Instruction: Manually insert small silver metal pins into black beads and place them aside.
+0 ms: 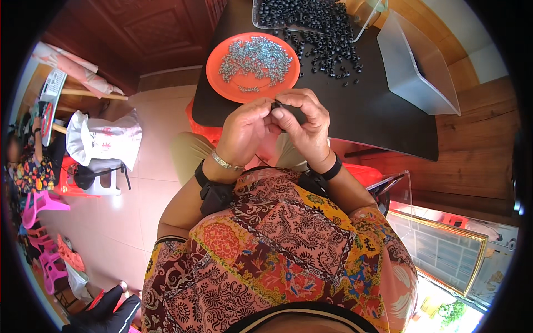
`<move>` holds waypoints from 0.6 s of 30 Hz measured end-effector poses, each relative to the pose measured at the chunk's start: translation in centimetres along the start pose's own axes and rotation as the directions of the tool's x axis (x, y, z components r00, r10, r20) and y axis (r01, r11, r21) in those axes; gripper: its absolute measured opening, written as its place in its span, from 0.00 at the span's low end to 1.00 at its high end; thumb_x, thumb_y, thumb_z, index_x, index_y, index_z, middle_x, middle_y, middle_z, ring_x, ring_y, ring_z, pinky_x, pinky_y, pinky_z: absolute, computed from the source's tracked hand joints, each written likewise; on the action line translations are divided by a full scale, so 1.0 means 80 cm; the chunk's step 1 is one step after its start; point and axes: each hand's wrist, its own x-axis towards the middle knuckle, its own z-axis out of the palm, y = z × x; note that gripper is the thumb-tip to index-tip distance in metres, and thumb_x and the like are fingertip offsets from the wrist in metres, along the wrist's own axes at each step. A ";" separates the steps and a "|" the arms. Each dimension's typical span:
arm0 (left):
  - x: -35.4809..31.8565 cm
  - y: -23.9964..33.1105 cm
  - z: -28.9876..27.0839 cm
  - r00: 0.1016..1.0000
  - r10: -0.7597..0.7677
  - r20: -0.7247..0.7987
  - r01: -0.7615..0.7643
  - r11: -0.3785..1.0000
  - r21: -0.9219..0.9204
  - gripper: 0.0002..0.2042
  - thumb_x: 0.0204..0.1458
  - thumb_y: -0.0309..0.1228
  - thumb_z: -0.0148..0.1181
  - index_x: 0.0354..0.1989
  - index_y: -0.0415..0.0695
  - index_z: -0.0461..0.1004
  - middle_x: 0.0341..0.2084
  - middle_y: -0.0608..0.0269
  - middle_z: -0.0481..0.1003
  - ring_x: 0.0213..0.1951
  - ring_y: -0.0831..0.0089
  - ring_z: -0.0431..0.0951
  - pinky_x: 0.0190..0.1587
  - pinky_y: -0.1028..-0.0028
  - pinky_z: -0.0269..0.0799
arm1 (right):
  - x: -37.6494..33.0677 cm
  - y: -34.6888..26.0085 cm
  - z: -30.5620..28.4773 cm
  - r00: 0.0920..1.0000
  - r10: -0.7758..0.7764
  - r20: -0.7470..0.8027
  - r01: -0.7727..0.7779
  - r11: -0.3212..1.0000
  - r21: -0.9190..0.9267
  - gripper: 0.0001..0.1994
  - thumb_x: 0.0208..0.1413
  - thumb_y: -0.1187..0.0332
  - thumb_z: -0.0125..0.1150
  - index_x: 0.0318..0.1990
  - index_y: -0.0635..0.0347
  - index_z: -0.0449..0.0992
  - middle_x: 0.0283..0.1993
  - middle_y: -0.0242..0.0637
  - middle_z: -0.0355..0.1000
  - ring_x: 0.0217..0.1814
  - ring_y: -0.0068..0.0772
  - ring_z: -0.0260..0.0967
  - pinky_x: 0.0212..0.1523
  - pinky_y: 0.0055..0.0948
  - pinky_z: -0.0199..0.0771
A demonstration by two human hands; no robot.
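My left hand [246,129] and my right hand [308,123] meet in front of me at the table's near edge. Their fingertips are closed together on a small black part [276,104], which is mostly covered by the fingers. Just beyond them on the dark table sits an orange plate [215,73]. It carries a spread of small silver metal pieces [256,58]. Many loose black knob-like parts [333,51] lie to the right of the plate, spilling from a heap in a clear tray [255,15] at the far side.
An open translucent plastic bin [413,69] lies at the table's right. Left of me, a white bag [105,136] rests by stools, with pink stools [44,206] farther off. A person [38,169] is at the far left. A gold-edged framed panel [452,250] is at lower right.
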 end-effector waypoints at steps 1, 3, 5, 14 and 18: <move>0.000 -0.002 -0.003 1.000 0.018 0.016 -0.018 1.000 -0.018 0.12 0.59 0.34 0.45 0.38 0.37 0.70 0.35 0.62 0.72 0.39 0.74 0.71 0.44 0.72 0.67 | 0.002 -0.002 0.001 0.996 -0.089 -0.020 0.087 0.993 -0.084 0.13 0.44 0.76 0.68 0.39 0.60 0.76 0.38 0.36 0.74 0.39 0.32 0.71 0.41 0.28 0.71; 0.001 -0.003 -0.006 1.000 0.023 0.018 -0.023 1.000 0.015 0.12 0.59 0.34 0.45 0.37 0.37 0.70 0.35 0.62 0.72 0.39 0.75 0.71 0.44 0.72 0.67 | 0.004 -0.004 0.000 0.984 -0.178 -0.032 0.170 0.971 -0.169 0.16 0.39 0.75 0.71 0.38 0.58 0.75 0.36 0.35 0.75 0.37 0.36 0.71 0.40 0.31 0.71; 0.001 -0.003 -0.006 0.999 0.027 0.018 -0.027 0.998 0.050 0.12 0.59 0.34 0.45 0.37 0.37 0.70 0.35 0.63 0.72 0.39 0.76 0.70 0.44 0.73 0.66 | 0.003 -0.004 0.000 0.978 -0.208 -0.009 0.200 0.949 -0.245 0.20 0.34 0.76 0.72 0.39 0.56 0.74 0.36 0.35 0.75 0.36 0.36 0.71 0.40 0.31 0.71; 0.000 -0.001 0.002 0.999 0.000 -0.035 0.002 0.998 0.066 0.13 0.60 0.33 0.42 0.37 0.36 0.70 0.34 0.61 0.73 0.37 0.74 0.72 0.43 0.73 0.66 | 0.002 -0.001 0.000 0.952 -0.304 0.045 0.297 0.871 -0.391 0.18 0.34 0.75 0.72 0.37 0.57 0.74 0.36 0.34 0.73 0.35 0.37 0.71 0.37 0.33 0.71; 0.000 -0.003 -0.002 0.999 0.028 -0.020 -0.027 0.997 0.073 0.13 0.59 0.32 0.42 0.36 0.35 0.70 0.32 0.58 0.74 0.36 0.72 0.73 0.43 0.72 0.68 | 0.001 0.000 0.002 0.951 -0.306 0.039 0.297 0.875 -0.382 0.18 0.34 0.75 0.71 0.36 0.58 0.74 0.35 0.34 0.73 0.34 0.37 0.71 0.37 0.33 0.71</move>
